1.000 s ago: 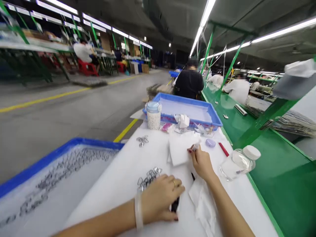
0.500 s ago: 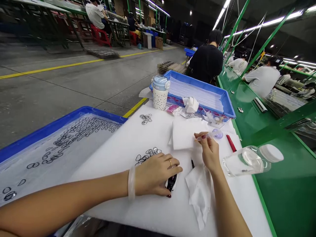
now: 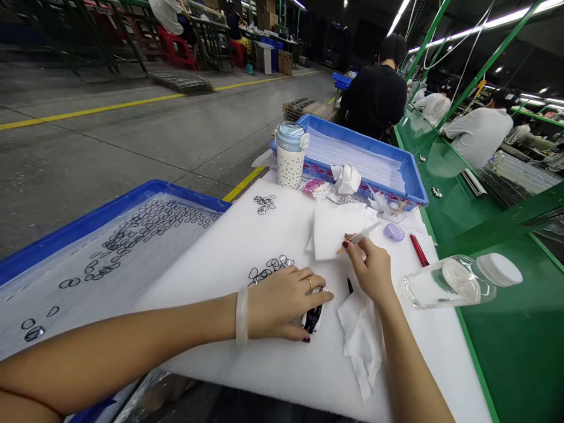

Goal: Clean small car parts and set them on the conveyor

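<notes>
My left hand [image 3: 286, 302] rests on the white foam sheet [image 3: 211, 352], its fingers curled around a small glossy black-and-white toy car [image 3: 312, 320], partly covered by the fingers. In my right hand [image 3: 372, 264] is a slim translucent syringe [image 3: 362, 234] with an orange tip, pinched between thumb and fingers and pointing left. The tip hovers over or near a stack of white sheets [image 3: 330, 226]; I cannot tell whether it touches. Just beyond my left hand lies a pile of thin black rings [image 3: 267, 271]. A crumpled white cloth [image 3: 362, 341] and dark tweezers-like tips [image 3: 349, 285] lie between the hands.
On the right are a clear bottle [image 3: 458, 282], a red pen [image 3: 418, 249] and a lilac round case [image 3: 393, 232]. A dotted cup [image 3: 291, 164] stands by a blue tray [image 3: 416, 185] at the back. Another blue tray [image 3: 185, 191] holds many rings at left. A co-worker [image 3: 374, 94] sits ahead.
The view has shifted slightly, so most things sit a little further right. The syringe has tilted, and its orange tip now shows below my right fingers. My left hand keeps hold of the toy car.
</notes>
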The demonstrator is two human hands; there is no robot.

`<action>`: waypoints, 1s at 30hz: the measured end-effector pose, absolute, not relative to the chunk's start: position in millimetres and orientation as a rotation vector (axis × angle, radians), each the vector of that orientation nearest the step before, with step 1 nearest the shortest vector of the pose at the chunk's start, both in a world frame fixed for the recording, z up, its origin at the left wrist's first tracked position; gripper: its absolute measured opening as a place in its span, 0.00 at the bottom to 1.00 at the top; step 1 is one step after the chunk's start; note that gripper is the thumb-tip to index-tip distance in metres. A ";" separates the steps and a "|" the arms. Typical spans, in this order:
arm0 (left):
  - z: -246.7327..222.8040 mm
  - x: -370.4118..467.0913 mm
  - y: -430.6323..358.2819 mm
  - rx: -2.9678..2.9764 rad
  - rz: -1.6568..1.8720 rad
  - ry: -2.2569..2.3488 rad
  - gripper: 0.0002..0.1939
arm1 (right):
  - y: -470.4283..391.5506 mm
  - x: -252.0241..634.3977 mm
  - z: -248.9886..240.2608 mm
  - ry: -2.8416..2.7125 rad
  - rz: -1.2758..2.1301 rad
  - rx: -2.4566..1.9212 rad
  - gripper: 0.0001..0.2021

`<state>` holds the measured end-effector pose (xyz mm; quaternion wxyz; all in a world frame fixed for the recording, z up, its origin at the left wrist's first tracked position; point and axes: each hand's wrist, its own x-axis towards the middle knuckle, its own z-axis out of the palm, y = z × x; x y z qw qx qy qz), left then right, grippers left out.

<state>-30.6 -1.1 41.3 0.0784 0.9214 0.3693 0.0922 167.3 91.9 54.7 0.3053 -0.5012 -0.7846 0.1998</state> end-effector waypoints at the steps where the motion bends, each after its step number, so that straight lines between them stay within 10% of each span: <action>1: 41.0 -30.7 -0.9 2.755 0.278 1.099 0.36 | 92.3 166.8 54.0 -2.084 0.490 -1.367 0.18; 17: 44.4 -33.5 1.9 2.755 0.283 1.051 0.36 | 110.7 175.0 42.5 -1.799 0.662 -1.351 0.22; 27: 31.9 -31.4 1.9 2.506 0.608 1.134 0.31 | 84.8 179.8 77.3 -1.304 1.252 -0.809 0.06; 30: 31.9 -29.1 -0.1 2.398 0.705 1.202 0.31 | 67.6 169.1 86.7 -1.339 1.467 -0.692 0.16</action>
